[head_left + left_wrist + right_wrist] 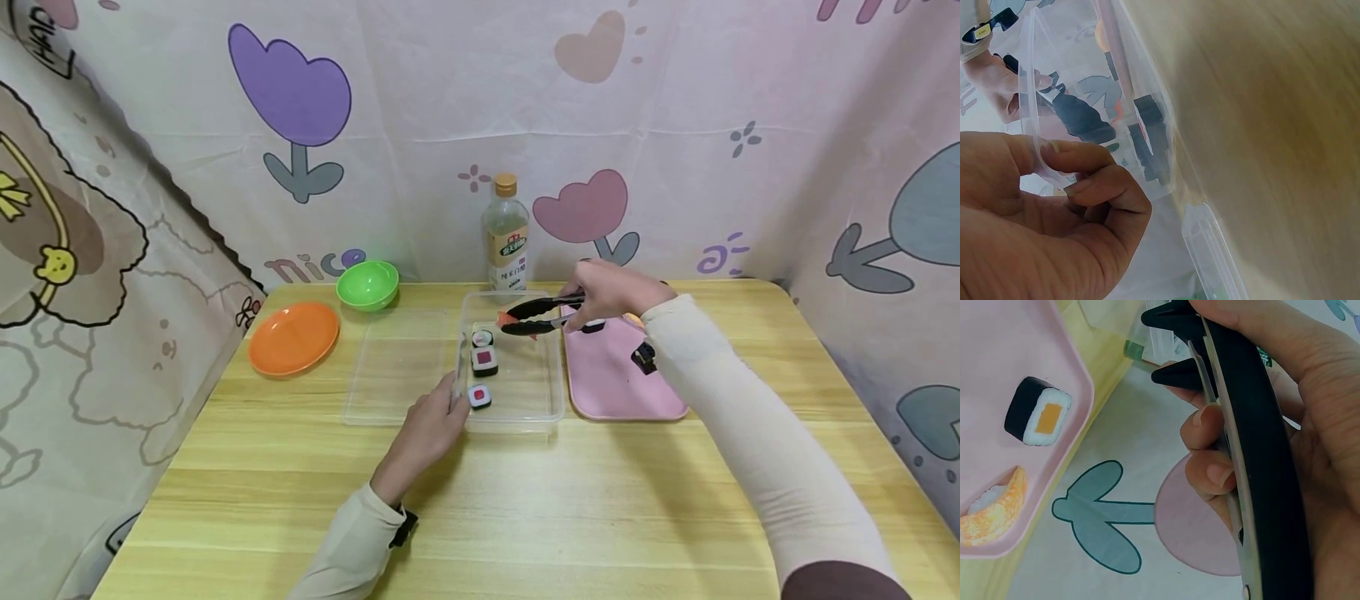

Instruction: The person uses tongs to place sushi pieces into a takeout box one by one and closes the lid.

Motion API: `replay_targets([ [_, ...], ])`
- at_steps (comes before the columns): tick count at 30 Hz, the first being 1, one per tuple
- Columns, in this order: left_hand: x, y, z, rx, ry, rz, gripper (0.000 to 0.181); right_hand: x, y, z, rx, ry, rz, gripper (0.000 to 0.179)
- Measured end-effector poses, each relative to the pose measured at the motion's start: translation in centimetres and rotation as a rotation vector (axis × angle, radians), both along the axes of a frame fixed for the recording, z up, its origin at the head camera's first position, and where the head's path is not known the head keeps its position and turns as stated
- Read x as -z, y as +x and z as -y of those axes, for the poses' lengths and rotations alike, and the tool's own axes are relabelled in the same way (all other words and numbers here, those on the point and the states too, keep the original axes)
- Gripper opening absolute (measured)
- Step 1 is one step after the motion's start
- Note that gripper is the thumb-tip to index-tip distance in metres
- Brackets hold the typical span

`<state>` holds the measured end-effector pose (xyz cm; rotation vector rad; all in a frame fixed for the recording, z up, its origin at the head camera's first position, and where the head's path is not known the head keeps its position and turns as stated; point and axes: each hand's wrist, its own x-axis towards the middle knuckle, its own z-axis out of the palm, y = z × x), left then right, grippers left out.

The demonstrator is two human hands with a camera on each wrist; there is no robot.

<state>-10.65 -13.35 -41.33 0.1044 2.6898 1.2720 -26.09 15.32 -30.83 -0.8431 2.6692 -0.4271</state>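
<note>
My left hand (431, 425) pinches the near left rim of a clear plastic container (525, 387), thumb and bent fingers on the wall (1034, 112). Inside, along its left side, lie three sushi rolls: a round one (482, 338), a square one with a dark red centre (484, 358) and one with a red centre (479, 395). My right hand (618, 290) grips black-tipped tongs (534, 307) over the container's far part. An orange-red piece (504, 319) shows at the tong tips, partly hidden by them.
Right of the container lies a pink tray (626, 387) bearing a roll with a yellow centre (1049, 419) and an orange-topped sushi (997, 515). A clear lid (397, 371), an orange plate (294, 337) and green bowls (367, 286) are leftward. A bottle (507, 237) stands behind.
</note>
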Motion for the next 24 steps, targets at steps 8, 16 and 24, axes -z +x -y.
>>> replay_targets([
  [8,-0.1,-0.2,0.1,-0.007,-0.012,0.0,0.053,-0.7,-0.1,1.5,-0.018,0.085,-0.018,0.054],
  [16,0.0,-0.2,0.1,-0.009,-0.009,0.003,0.056,-0.6,-0.1,2.6,-0.016,0.154,-0.02,0.05],
  [24,0.0,-0.1,0.0,-0.005,-0.013,-0.001,0.055,-0.1,-0.1,2.7,-0.008,0.166,-0.02,0.049],
])
